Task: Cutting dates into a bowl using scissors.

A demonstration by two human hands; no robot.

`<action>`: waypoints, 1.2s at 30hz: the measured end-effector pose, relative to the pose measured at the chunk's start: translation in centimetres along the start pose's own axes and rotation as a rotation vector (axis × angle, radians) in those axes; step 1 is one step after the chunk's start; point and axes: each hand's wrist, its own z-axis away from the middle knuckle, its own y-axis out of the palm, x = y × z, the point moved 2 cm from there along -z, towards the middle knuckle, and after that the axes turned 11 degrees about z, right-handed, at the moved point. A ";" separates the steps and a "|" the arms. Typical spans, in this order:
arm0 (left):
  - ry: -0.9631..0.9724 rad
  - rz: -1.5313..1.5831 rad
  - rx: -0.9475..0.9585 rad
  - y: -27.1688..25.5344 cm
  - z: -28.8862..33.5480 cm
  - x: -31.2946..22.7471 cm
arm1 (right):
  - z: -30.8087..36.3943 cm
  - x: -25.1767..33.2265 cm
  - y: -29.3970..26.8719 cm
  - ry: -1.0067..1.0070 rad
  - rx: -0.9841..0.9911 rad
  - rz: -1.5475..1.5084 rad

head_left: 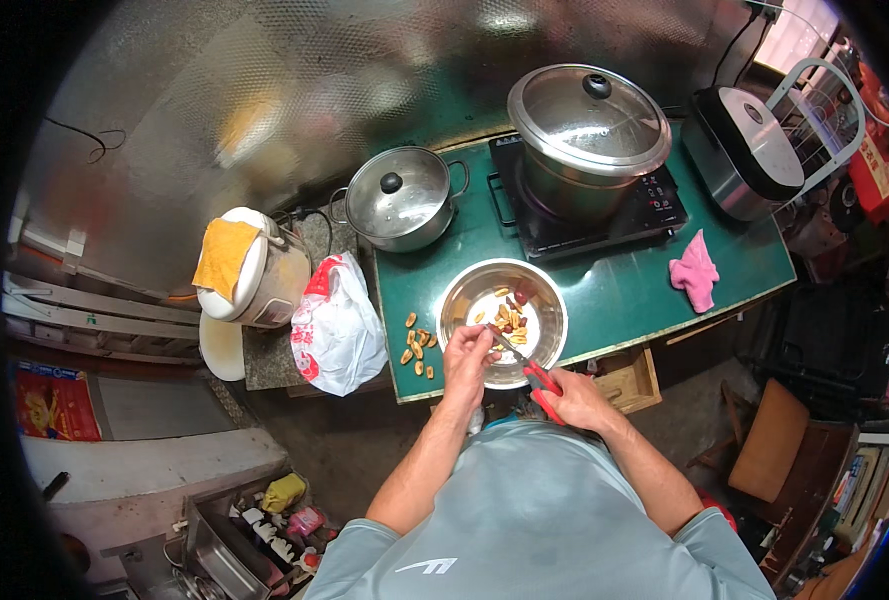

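Observation:
Over the near side of a steel bowl (447, 310), my right hand (576, 399) grips red-handled scissors (537, 377). Their blades point up and left toward my left hand (467, 358). The fingers of that hand are pinched together at the blade tips, at the bowl's left rim. Whatever they hold is too small to make out. Inside the bowl lie small tan and brown cut pieces (511, 321) and a few dark red ones (521, 292). Several oval tan pieces with brown middles (417, 350) are scattered on the green table, left of the bowl.
Behind the bowl, a lidded pot (397, 200) stands left of a large lidded pot (584, 150) on a black cooktop (604, 232). A white plastic bag (344, 335) and a rice cooker (269, 275) are at the left. A pink cloth (695, 272) lies right, near a silver appliance (744, 150).

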 end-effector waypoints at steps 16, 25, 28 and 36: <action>-0.110 0.021 0.018 -1.1 -0.4 -1.5 | 0.5 0.5 0.3 0.063 0.067 -0.236; -0.106 -0.010 -0.053 -0.1 0.4 -1.4 | 1.1 1.2 0.7 0.012 -0.004 -0.101; -0.093 -0.007 -0.062 0.3 0.5 -1.4 | 0.8 0.9 1.0 0.013 0.001 -0.080; -0.078 0.000 -0.062 0.5 0.5 -0.9 | 0.9 1.1 1.0 0.005 -0.016 -0.045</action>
